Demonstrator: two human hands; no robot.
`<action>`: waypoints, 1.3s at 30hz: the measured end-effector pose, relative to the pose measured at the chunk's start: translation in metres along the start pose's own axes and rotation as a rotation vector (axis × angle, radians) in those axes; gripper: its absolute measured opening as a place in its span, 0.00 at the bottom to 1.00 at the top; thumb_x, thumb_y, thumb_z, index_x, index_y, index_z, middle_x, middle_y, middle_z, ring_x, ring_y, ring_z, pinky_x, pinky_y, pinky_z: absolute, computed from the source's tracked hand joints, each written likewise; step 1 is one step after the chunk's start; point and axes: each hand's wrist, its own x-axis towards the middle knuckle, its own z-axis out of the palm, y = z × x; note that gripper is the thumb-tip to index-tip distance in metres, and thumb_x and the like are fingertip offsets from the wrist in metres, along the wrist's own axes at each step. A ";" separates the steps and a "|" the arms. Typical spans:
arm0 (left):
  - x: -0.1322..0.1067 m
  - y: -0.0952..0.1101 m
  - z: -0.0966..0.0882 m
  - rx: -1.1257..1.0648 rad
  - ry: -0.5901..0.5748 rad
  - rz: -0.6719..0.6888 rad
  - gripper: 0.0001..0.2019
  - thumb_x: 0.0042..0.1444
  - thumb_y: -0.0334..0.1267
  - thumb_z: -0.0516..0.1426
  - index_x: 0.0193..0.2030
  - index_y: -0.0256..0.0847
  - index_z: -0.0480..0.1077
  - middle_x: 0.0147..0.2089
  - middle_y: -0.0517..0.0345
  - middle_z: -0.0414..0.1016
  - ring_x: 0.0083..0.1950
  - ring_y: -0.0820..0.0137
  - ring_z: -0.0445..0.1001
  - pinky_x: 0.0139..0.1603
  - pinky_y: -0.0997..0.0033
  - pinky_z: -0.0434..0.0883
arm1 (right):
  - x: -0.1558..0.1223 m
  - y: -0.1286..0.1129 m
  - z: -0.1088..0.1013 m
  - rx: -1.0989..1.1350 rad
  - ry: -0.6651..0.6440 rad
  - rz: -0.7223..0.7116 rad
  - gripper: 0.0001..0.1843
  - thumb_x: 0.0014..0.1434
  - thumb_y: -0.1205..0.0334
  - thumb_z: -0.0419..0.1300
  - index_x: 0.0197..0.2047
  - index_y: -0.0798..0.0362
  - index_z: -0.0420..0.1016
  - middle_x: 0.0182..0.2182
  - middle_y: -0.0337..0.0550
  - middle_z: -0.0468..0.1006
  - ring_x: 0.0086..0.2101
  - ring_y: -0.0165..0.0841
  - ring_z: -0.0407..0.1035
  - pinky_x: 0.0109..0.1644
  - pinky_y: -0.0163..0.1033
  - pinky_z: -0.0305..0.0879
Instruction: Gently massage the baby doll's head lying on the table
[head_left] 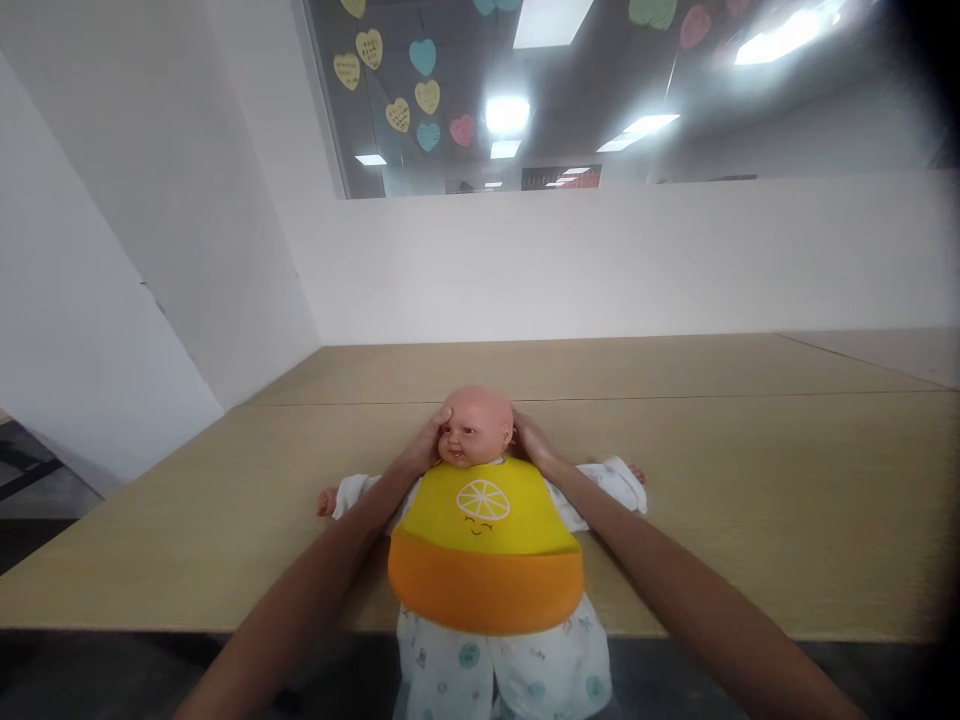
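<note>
A baby doll (480,410) lies on its back on the table, its head turned a little to the left and its arms spread. Over its chest is a yellow bib (487,510) with a citrus slice and smiling face, and an orange pocket (486,590) along the bottom. My left hand (433,436) is closed against the left side of the doll's head, thumb near its temple, other fingers mostly hidden. Reaching behind the other side of the head and neck, my right hand (531,440) looks curled; its fingertips and anything in them are hidden.
The wooden table (750,500) ends at a near edge, where the doll's patterned trousers (547,660) hang over. White walls (562,270) stand behind and at the left. Above is a window with paper hearts (422,57).
</note>
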 end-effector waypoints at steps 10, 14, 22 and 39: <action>0.003 -0.003 0.000 -0.045 -0.056 0.067 0.36 0.53 0.53 0.69 0.64 0.34 0.72 0.59 0.39 0.79 0.66 0.50 0.74 0.72 0.54 0.64 | -0.017 -0.012 0.007 0.023 -0.104 -0.147 0.27 0.56 0.39 0.70 0.53 0.44 0.78 0.55 0.43 0.78 0.54 0.42 0.74 0.55 0.43 0.73; 0.004 -0.003 -0.001 -0.063 -0.038 0.103 0.32 0.55 0.49 0.68 0.64 0.34 0.73 0.58 0.41 0.80 0.67 0.51 0.73 0.72 0.55 0.65 | -0.018 -0.015 0.008 0.045 -0.099 -0.130 0.27 0.55 0.41 0.71 0.52 0.47 0.78 0.53 0.43 0.79 0.52 0.42 0.74 0.50 0.40 0.74; 0.000 0.001 0.002 -0.001 -0.037 0.123 0.30 0.49 0.54 0.71 0.54 0.35 0.79 0.47 0.43 0.85 0.60 0.49 0.78 0.70 0.52 0.67 | -0.014 -0.020 0.014 0.165 -0.018 -0.039 0.31 0.51 0.37 0.70 0.50 0.50 0.78 0.52 0.44 0.80 0.52 0.43 0.74 0.46 0.41 0.75; 0.001 0.015 0.013 -0.155 0.060 -0.027 0.30 0.69 0.55 0.50 0.65 0.33 0.72 0.55 0.46 0.82 0.64 0.55 0.75 0.76 0.54 0.58 | -0.004 -0.010 0.006 0.089 0.012 -0.055 0.22 0.53 0.43 0.67 0.46 0.46 0.78 0.45 0.41 0.80 0.38 0.34 0.74 0.34 0.33 0.71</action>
